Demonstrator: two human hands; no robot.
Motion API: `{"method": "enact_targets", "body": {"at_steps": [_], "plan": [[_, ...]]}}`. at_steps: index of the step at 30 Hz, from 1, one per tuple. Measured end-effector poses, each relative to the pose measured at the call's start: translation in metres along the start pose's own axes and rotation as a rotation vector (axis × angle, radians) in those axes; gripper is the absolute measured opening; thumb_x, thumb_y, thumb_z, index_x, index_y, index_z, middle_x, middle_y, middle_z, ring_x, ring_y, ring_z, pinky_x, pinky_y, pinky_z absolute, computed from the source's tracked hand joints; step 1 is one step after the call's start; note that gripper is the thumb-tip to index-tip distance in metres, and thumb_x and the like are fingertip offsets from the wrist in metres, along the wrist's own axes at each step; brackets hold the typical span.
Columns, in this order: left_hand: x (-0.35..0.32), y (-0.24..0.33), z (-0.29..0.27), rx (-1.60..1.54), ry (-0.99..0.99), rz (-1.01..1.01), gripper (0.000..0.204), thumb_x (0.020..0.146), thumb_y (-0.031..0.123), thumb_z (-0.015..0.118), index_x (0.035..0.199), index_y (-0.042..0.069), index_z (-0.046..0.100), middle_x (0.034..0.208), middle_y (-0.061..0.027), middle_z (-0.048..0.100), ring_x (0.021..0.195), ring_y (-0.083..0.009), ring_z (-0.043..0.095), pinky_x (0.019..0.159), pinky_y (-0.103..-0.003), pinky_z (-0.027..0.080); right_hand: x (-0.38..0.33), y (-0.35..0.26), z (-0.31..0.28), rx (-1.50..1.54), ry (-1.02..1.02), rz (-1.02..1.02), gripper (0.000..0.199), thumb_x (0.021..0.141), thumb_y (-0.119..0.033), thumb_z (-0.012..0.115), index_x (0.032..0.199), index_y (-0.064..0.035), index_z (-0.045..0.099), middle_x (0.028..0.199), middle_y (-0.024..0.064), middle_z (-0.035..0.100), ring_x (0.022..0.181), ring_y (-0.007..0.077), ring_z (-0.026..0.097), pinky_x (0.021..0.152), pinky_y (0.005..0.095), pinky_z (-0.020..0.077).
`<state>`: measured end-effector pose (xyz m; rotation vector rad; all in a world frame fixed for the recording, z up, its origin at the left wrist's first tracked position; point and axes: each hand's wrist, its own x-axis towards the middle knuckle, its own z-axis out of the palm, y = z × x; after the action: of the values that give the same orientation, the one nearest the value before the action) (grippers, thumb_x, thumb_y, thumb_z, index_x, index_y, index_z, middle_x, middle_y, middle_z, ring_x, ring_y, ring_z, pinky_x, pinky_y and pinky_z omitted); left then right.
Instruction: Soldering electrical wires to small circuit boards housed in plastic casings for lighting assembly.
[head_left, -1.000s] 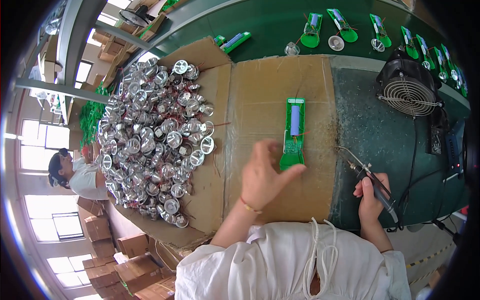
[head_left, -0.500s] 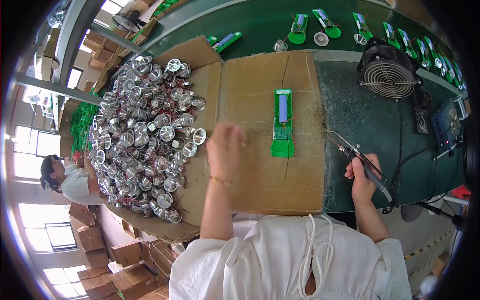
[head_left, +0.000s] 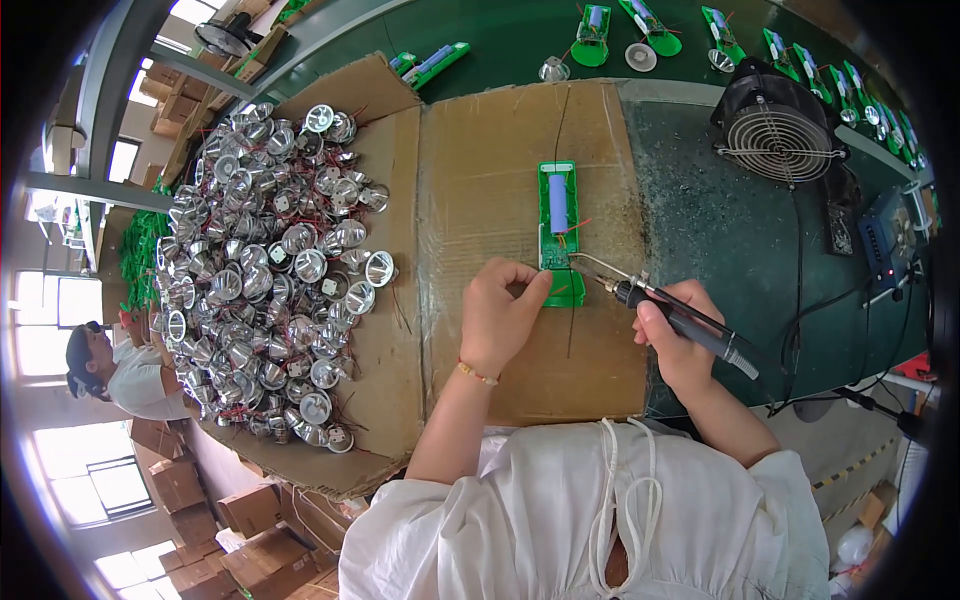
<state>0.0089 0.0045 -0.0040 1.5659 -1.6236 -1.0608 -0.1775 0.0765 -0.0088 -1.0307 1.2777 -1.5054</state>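
Note:
A green circuit board (head_left: 560,225) carrying a blue cylindrical cell lies on the brown cardboard sheet (head_left: 500,160). My left hand (head_left: 505,315) is closed at the board's lower left corner, its fingers pinching something small that I cannot make out. My right hand (head_left: 680,335) grips a black-handled soldering iron (head_left: 660,305), whose metal tip touches the board's lower part near the red wires.
A big heap of shiny metal reflector cups (head_left: 265,270) with red wires covers the left cardboard. A black fan (head_left: 780,135) stands at the right on the green bench, cables beside it. More green boards (head_left: 590,25) line the far edge. Another person (head_left: 110,365) sits at the left.
My left hand came back from the reflector heap to the board's lower corner. My right hand brought the soldering iron left until its tip met the board.

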Motion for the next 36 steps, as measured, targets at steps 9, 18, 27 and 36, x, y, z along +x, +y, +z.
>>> {"method": "enact_targets", "body": {"at_steps": [9,18,27,36], "plan": [[0.004,-0.003,-0.001,0.013,-0.010,0.003,0.012,0.072,0.013,0.065,0.070,0.001,0.063,0.070,-0.0108,0.056,0.057,-0.0185,0.055,0.053,-0.028,0.043,0.008,0.004,0.008,-0.013,-0.022,0.039,0.015,0.081,-0.008,0.060,0.082,0.0006,0.048,0.062,0.0094,0.057,0.047,0.0094,0.053,0.042,0.0203,0.0418],[0.005,0.000,-0.001,0.012,-0.017,0.012,0.014,0.073,0.013,0.066,0.070,0.000,0.062,0.070,-0.0102,0.057,0.057,-0.0172,0.056,0.053,-0.027,0.043,0.001,0.001,0.001,0.048,0.108,0.065,0.011,0.082,-0.008,0.056,0.085,-0.0016,0.048,0.061,0.0090,0.056,0.046,0.0110,0.052,0.042,0.0207,0.0406],[0.000,0.002,0.001,-0.062,0.033,0.014,0.013,0.073,0.012,0.067,0.072,0.000,0.062,0.074,-0.0086,0.057,0.063,-0.0160,0.057,0.054,-0.027,0.044,-0.010,0.003,-0.012,0.064,0.109,0.063,0.015,0.081,-0.009,0.060,0.084,0.0002,0.048,0.063,0.0099,0.059,0.050,0.0104,0.055,0.044,0.0197,0.0436],[-0.004,-0.001,0.001,0.024,0.046,0.228,0.010,0.075,0.010,0.066,0.075,0.000,0.064,0.081,-0.0074,0.056,0.064,-0.0145,0.055,0.054,-0.026,0.044,-0.010,0.003,-0.009,0.030,0.062,0.023,0.013,0.082,-0.008,0.057,0.084,0.0000,0.047,0.062,0.0088,0.057,0.046,0.0106,0.053,0.042,0.0201,0.0415]]}}
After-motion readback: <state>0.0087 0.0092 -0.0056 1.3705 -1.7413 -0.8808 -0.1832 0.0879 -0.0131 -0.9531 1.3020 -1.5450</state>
